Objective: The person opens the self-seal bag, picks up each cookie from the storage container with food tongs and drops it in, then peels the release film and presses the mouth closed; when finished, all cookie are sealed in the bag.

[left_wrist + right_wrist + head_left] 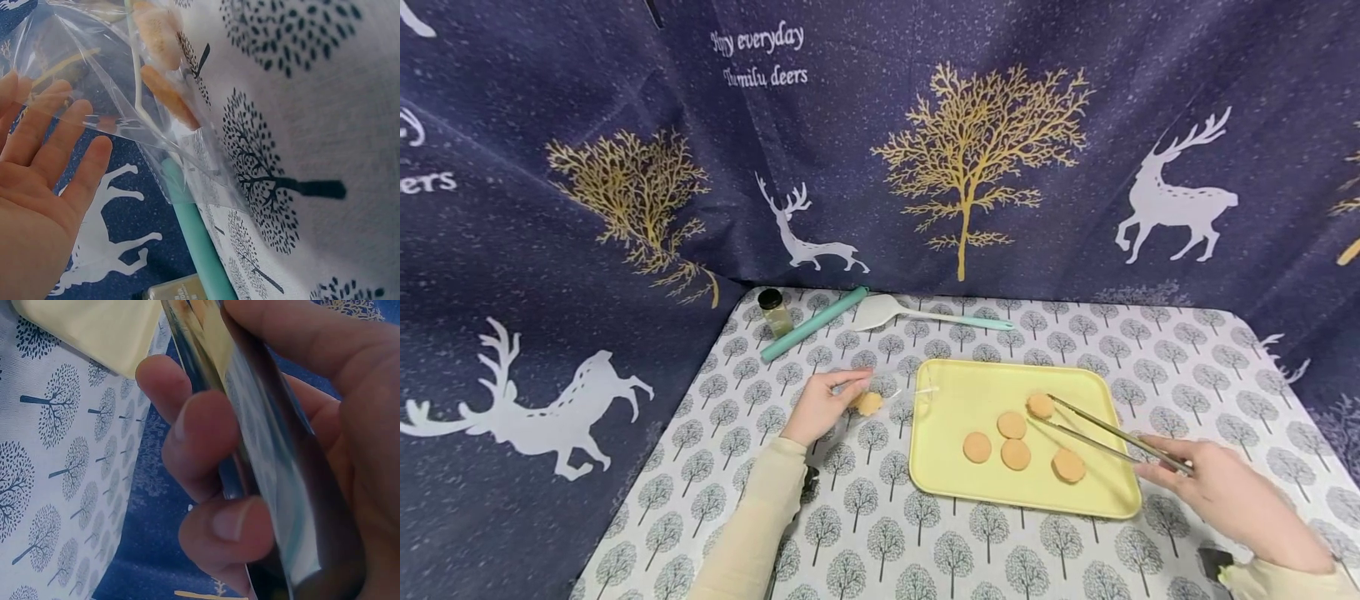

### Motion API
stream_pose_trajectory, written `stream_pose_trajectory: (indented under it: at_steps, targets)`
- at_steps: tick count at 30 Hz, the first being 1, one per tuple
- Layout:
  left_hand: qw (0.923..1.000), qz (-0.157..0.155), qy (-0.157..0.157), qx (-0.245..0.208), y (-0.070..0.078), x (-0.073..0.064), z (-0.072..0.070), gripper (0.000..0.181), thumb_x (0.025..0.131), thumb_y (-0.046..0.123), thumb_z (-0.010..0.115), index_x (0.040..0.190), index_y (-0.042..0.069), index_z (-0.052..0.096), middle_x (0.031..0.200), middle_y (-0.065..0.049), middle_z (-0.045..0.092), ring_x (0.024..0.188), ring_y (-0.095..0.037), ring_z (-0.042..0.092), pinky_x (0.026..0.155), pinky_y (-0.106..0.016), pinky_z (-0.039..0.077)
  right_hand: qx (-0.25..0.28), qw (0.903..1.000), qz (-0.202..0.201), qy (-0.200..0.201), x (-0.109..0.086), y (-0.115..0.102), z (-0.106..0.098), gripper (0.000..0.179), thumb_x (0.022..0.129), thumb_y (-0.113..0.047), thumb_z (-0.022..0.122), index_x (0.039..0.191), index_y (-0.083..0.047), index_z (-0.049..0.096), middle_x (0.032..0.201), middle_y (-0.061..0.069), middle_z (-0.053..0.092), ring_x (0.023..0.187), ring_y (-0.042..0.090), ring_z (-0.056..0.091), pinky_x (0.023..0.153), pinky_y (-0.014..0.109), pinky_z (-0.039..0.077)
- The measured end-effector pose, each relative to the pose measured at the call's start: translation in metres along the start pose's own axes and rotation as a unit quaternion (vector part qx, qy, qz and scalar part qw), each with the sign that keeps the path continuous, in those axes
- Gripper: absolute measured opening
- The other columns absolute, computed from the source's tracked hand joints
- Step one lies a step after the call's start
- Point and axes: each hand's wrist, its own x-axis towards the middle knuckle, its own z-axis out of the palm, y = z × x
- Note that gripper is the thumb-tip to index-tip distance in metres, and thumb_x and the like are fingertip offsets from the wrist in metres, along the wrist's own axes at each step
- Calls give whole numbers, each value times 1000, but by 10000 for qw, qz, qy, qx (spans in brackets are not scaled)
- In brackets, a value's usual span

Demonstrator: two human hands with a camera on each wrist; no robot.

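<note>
Tongs [1105, 426], metal, gripped in right hand [1232, 492]; tips either side of a round biscuit [1040, 406], whether clamped cannot be told. Yellow rectangular tray [973, 387] beneath, bearing further biscuits [1015, 454]. Clear plastic bag [112, 69], biscuits inside, pinched by left hand [823, 404], beside the tray.

Left hand [44, 172] at clear bag [112, 87]; biscuits [169, 97] show through
</note>
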Motion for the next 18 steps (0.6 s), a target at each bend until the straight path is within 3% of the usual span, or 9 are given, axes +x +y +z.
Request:
stream_pose_trajectory:
  at_steps: [5,7,9,10,12,14,16,18]
  targets:
    - [10000,-10,-29,-93,-1,1,0,20,92,20,68,111,24,73,118,5,68,102,-13,64,87,-29,54,-116,9999,-102,-5,2,1,2,58,93,-44,63,133,-4,58,86,4,64,62,9,46,61,37,44]
    - [9999,7,-18,-110,-1,1,-1,20,92,21,68,111,24,73,118,3,69,91,-15,65,77,-26,55,-154,9996,-207,78,2,1,3,56,92,-43,65,132,-4,59,86,5,66,60,7,46,60,37,45]
    - [10000,-14,9,-74,0,0,-1,20,92,21,68,112,24,73,117,2,69,70,-13,61,61,-23,53,-185,9992,-298,191,2,1,4,54,92,-42,66,130,-5,61,88,9,69,64,8,49,63,44,50]
    - [10000,-12,19,-58,1,0,-1,20,92,21,68,112,25,73,117,3,69,67,-13,59,58,-22,51,-205,9989,-347,255,2,1,5,52,92,-41,66,129,-5,62,93,12,70,66,9,50,65,48,51]
    - [10000,-20,26,-39,1,0,-1,21,92,20,68,112,26,73,117,4,69,67,-11,59,58,-21,51,-226,9984,-386,338,2,1,5,51,92,-41,66,128,-6,63,104,16,70,71,13,53,68,56,51]
    - [10000,5,19,-23,2,-1,-1,22,93,18,68,112,25,73,118,4,68,68,-14,61,60,-25,53,-240,9982,-398,374,2,1,5,49,92,-41,66,128,-7,64,104,18,70,76,17,57,70,59,50]
    - [10000,57,-6,-19,1,0,-1,22,93,17,67,112,25,73,120,6,68,91,-16,66,76,-27,56,-244,9982,-399,387,2,1,5,49,92,-40,65,128,-7,64,102,17,70,78,20,59,69,58,50]
    - [10000,72,-24,-25,0,0,-1,22,93,17,67,113,24,73,120,6,68,98,-17,66,80,-31,56,-219,9982,-372,405,2,0,4,48,92,-40,65,128,-8,64,96,16,71,79,21,61,67,56,51]
